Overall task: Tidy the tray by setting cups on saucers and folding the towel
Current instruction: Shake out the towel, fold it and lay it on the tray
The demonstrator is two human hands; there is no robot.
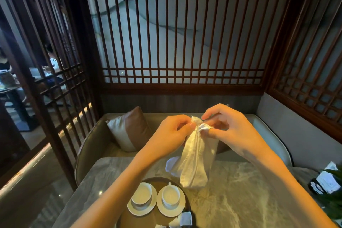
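A cream towel (197, 157) hangs in the air above the marble table (240, 196). My left hand (171, 133) and my right hand (227, 126) pinch its top edge close together. Its lower end dangles just above the table, beside the round dark tray (153, 217). On the tray stand two white cups, the left cup (141, 193) on its saucer (137, 209) and the right cup (170, 196) on its saucer (178, 210). Small white packets (186, 218) lie on the tray's near right part.
A white item (170, 164) lies on the table behind the towel. A dark holder with papers (323, 181) and green leaves (335, 203) sit at the table's right edge. A cushion (129, 127) rests on the bench beyond. Wooden lattice screens surround the booth.
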